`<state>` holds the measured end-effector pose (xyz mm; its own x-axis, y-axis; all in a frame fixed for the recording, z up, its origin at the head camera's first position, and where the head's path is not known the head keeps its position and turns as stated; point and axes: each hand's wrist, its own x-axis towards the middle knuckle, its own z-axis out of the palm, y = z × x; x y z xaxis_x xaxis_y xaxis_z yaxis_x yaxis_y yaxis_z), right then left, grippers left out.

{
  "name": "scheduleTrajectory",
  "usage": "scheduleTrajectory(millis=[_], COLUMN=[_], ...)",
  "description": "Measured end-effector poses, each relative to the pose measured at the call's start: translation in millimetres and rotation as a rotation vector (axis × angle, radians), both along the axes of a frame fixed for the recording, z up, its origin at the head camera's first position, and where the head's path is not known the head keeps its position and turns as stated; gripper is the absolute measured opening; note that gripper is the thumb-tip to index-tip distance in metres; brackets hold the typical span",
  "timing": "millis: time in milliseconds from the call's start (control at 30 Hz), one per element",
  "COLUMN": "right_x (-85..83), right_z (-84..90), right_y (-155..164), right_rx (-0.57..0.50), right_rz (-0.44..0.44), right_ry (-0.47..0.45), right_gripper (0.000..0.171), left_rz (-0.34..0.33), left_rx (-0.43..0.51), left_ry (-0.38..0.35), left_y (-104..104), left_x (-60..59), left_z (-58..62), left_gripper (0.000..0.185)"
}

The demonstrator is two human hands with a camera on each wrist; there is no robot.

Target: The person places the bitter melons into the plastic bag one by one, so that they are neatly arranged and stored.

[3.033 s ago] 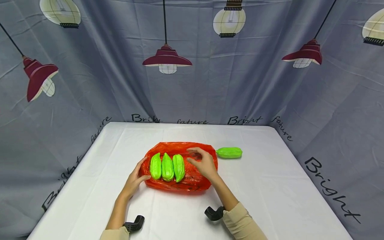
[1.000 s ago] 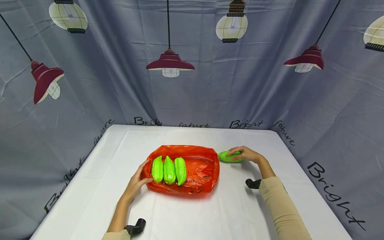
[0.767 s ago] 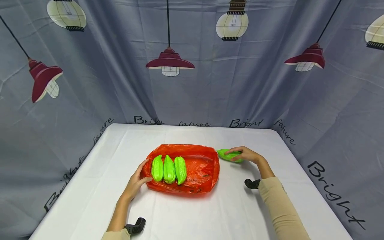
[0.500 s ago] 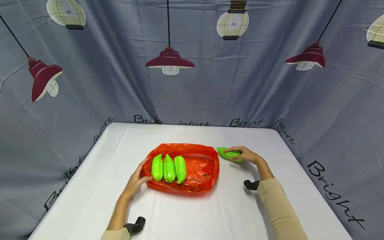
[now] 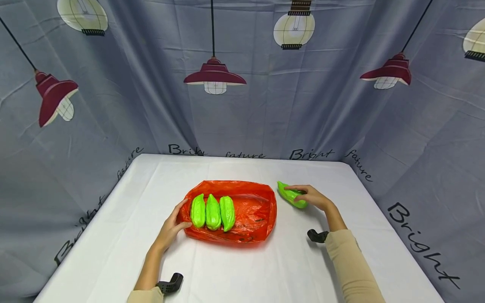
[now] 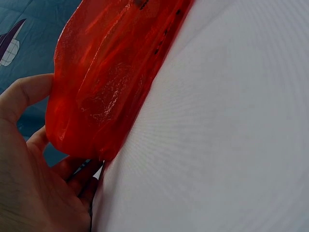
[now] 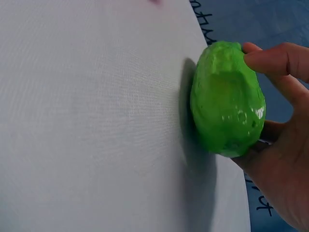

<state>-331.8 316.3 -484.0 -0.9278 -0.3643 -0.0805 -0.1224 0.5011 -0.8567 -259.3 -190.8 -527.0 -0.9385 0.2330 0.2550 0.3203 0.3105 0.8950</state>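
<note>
In the head view my left hand [image 5: 169,229] holds the left end of a red plastic bag [image 5: 254,216], which lies spread with raised sides. The left wrist view has thumb and fingers either side of the bag's end [image 6: 96,96]. Three bright green ribbed gourds sit inside, side by side: a left gourd [image 5: 198,211], a middle gourd [image 5: 213,213] and a right gourd [image 5: 227,213]. Right of the bag, my right hand [image 5: 314,198] grips a fourth gourd [image 5: 289,195], thumb and fingers on opposite sides. Its rounded end [image 7: 227,106] faces the right wrist camera.
A white cloth covers the table [image 5: 235,277]. Behind and at both sides hangs a grey-blue curtain [image 5: 242,118] printed with lamps and lettering. Black wrist mounts stick out at the left [image 5: 170,284] and right wrist [image 5: 317,236].
My right hand has gone from over the bag to the outer gourd on the right and taken hold of it. That gourd has turned, pointed end swinging away. My left hand stays at the bag.
</note>
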Motion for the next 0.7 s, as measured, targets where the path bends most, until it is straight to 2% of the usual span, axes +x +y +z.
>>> scheduleTrajectory(millis=[67, 167, 367, 433, 700], right_x=[2.7, 6.1, 13.0, 16.1, 41.1], right_z=[-0.5, -1.2, 0.8, 3.7, 36.4], right_y=[1, 2, 0, -2, -22], right_rx=[-0.017, -0.028, -0.044, -0.046, -0.068], right_rz=[-0.016, -0.025, -0.037, -0.043, -0.061], right_ry=[0.0, 0.009, 0.036, 0.05, 0.122], right_gripper=[0.051, 0.054, 0.059, 0.059, 0.061], left_rz=[0.005, 0.007, -0.002, 0.0, -0.008], left_rx=[0.004, 0.004, 0.007, 0.012, 0.016], left_ry=[-0.006, -0.015, -0.012, -0.023, -0.034], left_y=[-1, 0, 7, 7, 7], left_x=[-3.0, -1.1, 13.8, 16.2, 17.3], left_z=[-5.1, -1.3, 25.8, 30.2, 31.7], left_gripper=[0.07, 0.07, 0.069, 0.069, 0.069])
